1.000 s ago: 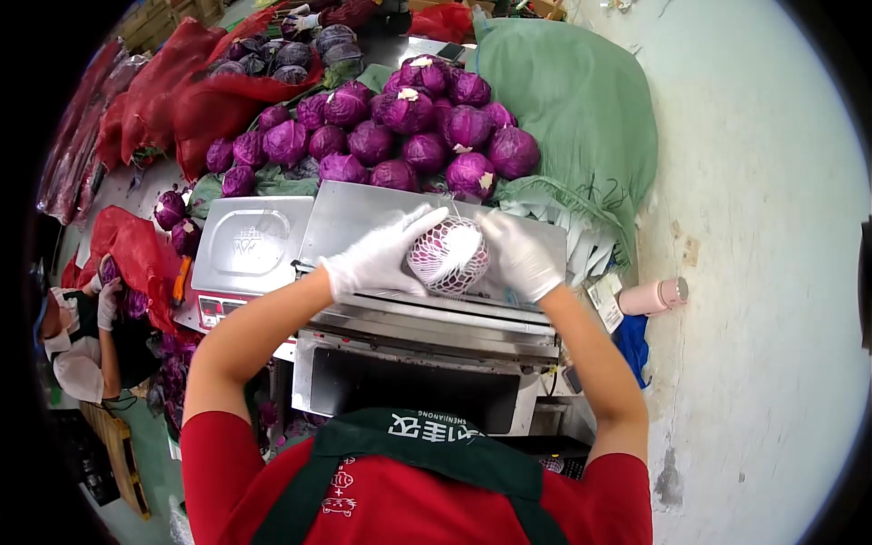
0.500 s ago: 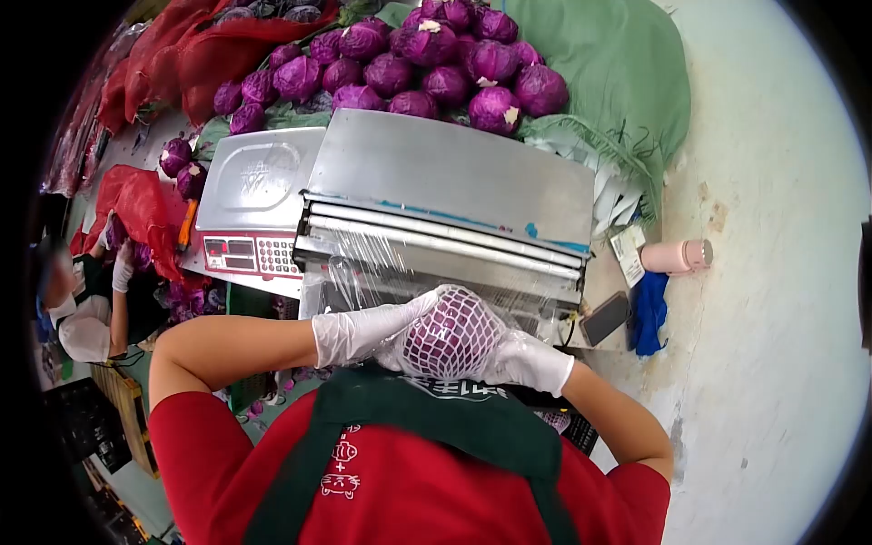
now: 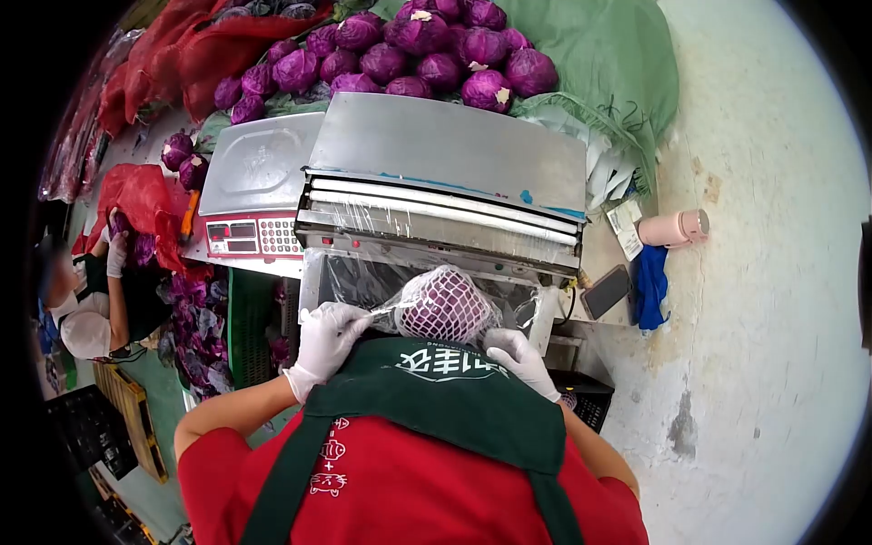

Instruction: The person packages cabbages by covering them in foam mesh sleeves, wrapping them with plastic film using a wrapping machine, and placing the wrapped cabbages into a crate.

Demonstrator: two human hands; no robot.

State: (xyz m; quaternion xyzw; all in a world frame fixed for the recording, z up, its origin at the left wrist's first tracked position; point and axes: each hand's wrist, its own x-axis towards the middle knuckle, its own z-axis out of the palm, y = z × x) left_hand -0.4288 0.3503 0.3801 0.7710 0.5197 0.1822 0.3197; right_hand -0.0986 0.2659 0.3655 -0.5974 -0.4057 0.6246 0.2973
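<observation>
A red cabbage in a white foam net point(image 3: 445, 307) rests in front of me on the wrapping machine, with clear plastic film point(image 3: 386, 309) around and beside it. To its left, my left hand point(image 3: 329, 343), in a white glove, pinches a gathered edge of the film and draws it taut. On the other side, my right hand point(image 3: 521, 358), gloved too, has its fingers curled at the film's right edge, close to the cabbage. The wrapping machine point(image 3: 445, 150), a metal body with white rollers, stands just beyond the cabbage.
A scale point(image 3: 259, 173) adjoins the machine on the left. Behind are piled red cabbages point(image 3: 418, 36) and a green sack point(image 3: 609, 54). A phone point(image 3: 606, 292) and pink bottle point(image 3: 674, 229) lie right. At far left, a person point(image 3: 91, 313) handles a cabbage near a red mesh bag point(image 3: 136, 204).
Both hands have left the sides of the netted cabbage and moved apart and toward me. My left hand now pulls film out to the left. The cabbage stays nearly in place.
</observation>
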